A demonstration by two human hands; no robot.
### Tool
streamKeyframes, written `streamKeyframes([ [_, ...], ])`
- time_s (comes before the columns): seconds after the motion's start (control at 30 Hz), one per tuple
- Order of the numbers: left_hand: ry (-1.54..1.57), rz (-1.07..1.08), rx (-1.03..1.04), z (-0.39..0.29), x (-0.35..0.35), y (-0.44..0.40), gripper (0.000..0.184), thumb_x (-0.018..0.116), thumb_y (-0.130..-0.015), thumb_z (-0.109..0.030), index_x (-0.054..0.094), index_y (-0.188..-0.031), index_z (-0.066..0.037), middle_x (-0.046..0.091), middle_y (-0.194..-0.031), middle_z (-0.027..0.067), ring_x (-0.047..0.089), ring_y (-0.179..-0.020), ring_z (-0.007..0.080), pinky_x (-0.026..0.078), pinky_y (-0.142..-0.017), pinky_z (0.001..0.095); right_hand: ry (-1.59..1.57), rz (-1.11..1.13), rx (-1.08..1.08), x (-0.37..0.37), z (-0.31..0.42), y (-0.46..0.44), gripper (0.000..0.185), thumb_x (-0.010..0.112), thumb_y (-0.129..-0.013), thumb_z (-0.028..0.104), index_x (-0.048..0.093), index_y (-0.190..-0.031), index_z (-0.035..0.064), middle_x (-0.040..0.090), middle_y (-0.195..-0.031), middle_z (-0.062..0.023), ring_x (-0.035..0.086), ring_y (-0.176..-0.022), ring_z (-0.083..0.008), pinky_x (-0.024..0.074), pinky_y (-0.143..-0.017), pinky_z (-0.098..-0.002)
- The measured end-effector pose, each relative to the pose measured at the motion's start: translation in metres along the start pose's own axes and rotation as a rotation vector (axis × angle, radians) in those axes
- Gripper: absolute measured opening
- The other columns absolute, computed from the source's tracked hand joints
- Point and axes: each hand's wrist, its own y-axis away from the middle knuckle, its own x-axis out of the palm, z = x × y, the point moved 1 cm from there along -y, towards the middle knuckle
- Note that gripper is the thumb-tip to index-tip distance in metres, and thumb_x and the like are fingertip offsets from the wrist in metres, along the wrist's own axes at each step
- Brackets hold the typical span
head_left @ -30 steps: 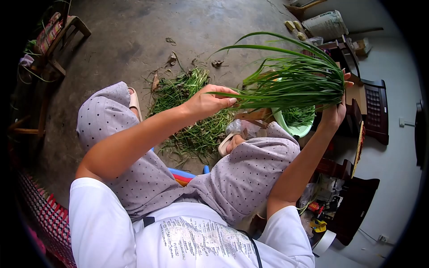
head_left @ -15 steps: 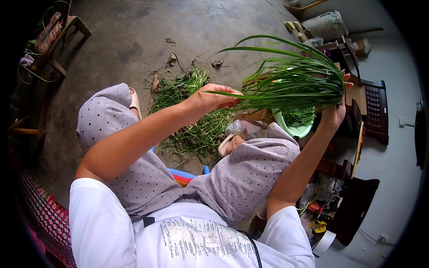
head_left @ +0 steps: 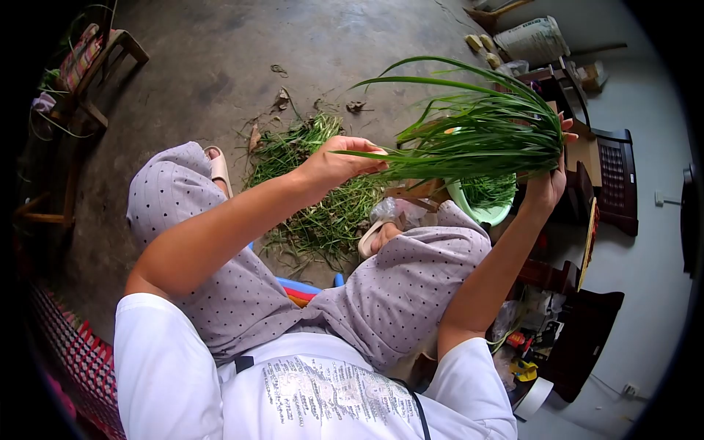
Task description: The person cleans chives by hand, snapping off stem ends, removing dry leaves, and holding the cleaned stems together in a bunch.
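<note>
A bunch of garlic chives (head_left: 491, 139), long flat green leaves, is held out in front of me to the right. My right hand (head_left: 546, 180) is wrapped round its base end, partly hidden by the leaves. The leaf tips spread leftward and droop. My left hand (head_left: 345, 160) pinches a few leaves at the bunch's lower left side. Below the bunch, a pale green basin (head_left: 499, 214) holds more green leaves and is partly covered. On the floor behind my left hand lies a heap of loose cut greens and trimmings (head_left: 323, 220).
A wooden chair (head_left: 110, 55) with a striped cloth stands at the far left. Dark wooden furniture (head_left: 616, 183) lines the wall at right, with a white sack (head_left: 535, 40) farther back. Blue plastic (head_left: 301, 284) shows between my legs. A clear plastic bag (head_left: 411, 213) lies by my foot.
My left hand has shifted slightly left and up, drawing away along the pinched leaves. The right hand holds the bunch almost in the same place.
</note>
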Motion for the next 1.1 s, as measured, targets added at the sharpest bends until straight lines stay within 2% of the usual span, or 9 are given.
streamKeyframes([
  [0.2,0.017,-0.12,-0.145,-0.003,-0.002,0.004,0.02,0.058,-0.088,-0.021,0.057,-0.1,-0.004,0.063,-0.099,0.0072,0.06,-0.093,0.0124,0.047,-0.087,0.0259,-0.024,0.012,0.016,0.001,0.006,0.002,0.03,0.032,-0.094,0.01,0.059,-0.092,-0.0022,0.052,-0.12,-0.0204,0.041,-0.123,-0.0316,0.0288,-0.106,-0.0461],
  [0.37,0.028,0.07,-0.261,-0.002,0.001,0.005,0.019,0.056,-0.089,-0.022,0.056,-0.1,-0.006,0.063,-0.104,0.0075,0.058,-0.102,0.0152,0.044,-0.091,0.03,-0.002,0.013,-0.064,0.0,0.013,0.003,0.03,0.03,-0.093,0.007,0.059,-0.094,-0.0036,0.052,-0.119,-0.0214,0.042,-0.121,-0.0317,0.0298,-0.105,-0.046],
  [0.43,-0.004,0.126,-0.271,-0.011,0.005,0.01,0.021,0.052,-0.087,-0.015,0.057,-0.105,-0.004,0.061,-0.107,0.0085,0.056,-0.105,0.0163,0.042,-0.094,0.0305,-0.019,-0.014,-0.106,-0.002,0.017,0.004,0.028,0.035,-0.095,0.01,0.059,-0.092,-0.0046,0.056,-0.111,-0.0208,0.046,-0.117,-0.0316,0.0259,-0.108,-0.0471],
  [0.53,-0.083,0.353,-0.26,-0.014,0.004,0.012,0.043,0.042,-0.079,-0.007,0.053,-0.12,0.0,0.058,-0.113,0.0111,0.054,-0.109,0.0178,0.04,-0.096,0.0294,-0.051,-0.047,-0.126,-0.007,0.028,0.007,0.027,0.037,-0.095,0.011,0.058,-0.09,-0.0055,0.059,-0.104,-0.0193,0.049,-0.112,-0.031,0.0261,-0.108,-0.048],
  [0.63,-0.106,0.377,-0.308,-0.015,0.002,0.015,0.041,0.044,-0.081,-0.011,0.053,-0.119,0.001,0.058,-0.113,0.0119,0.053,-0.11,0.0176,0.039,-0.098,0.0303,0.002,-0.07,-0.206,-0.013,0.036,0.007,0.027,0.037,-0.095,0.011,0.057,-0.089,-0.0066,0.06,-0.097,-0.018,0.051,-0.11,-0.0307,0.026,-0.108,-0.0493],
  [0.73,-0.142,0.359,-0.259,-0.01,-0.004,0.016,0.034,0.051,-0.088,-0.017,0.054,-0.116,0.002,0.061,-0.108,0.0105,0.057,-0.104,0.0153,0.042,-0.094,0.0281,0.026,-0.071,-0.249,-0.017,0.039,0.01,0.028,0.036,-0.095,0.011,0.056,-0.089,-0.0066,0.06,-0.096,-0.018,0.051,-0.111,-0.0308,0.0255,-0.108,-0.0499],
  [0.83,-0.155,0.321,-0.21,-0.01,-0.005,0.017,0.03,0.052,-0.092,-0.018,0.055,-0.113,0.003,0.063,-0.099,0.0079,0.061,-0.094,0.0128,0.046,-0.087,0.0253,0.063,-0.005,-0.176,-0.019,0.042,0.015,0.025,0.037,-0.094,0.008,0.059,-0.093,-0.0024,0.054,-0.116,-0.0209,0.045,-0.118,-0.0324,0.0293,-0.106,-0.0472],
  [0.93,-0.144,0.296,-0.138,-0.006,-0.011,0.015,0.028,0.052,-0.092,-0.017,0.057,-0.111,0.002,0.064,-0.094,0.0073,0.061,-0.09,0.0124,0.047,-0.086,0.0261,0.021,0.042,-0.158,-0.017,0.045,0.019,0.024,0.037,-0.094,0.01,0.058,-0.096,-0.0029,0.053,-0.116,-0.0215,0.043,-0.119,-0.033,0.0289,-0.106,-0.0478],
  [1.1,-0.244,0.261,-0.121,-0.011,-0.008,0.015,0.024,0.051,-0.091,-0.012,0.057,-0.109,0.002,0.063,-0.099,0.008,0.062,-0.09,0.0148,0.047,-0.085,0.0264,-0.062,0.083,-0.21,-0.019,0.053,0.018,0.025,0.038,-0.094,0.01,0.058,-0.095,-0.0053,0.055,-0.112,-0.0232,0.044,-0.118,-0.0328,0.0281,-0.106,-0.0487],
])
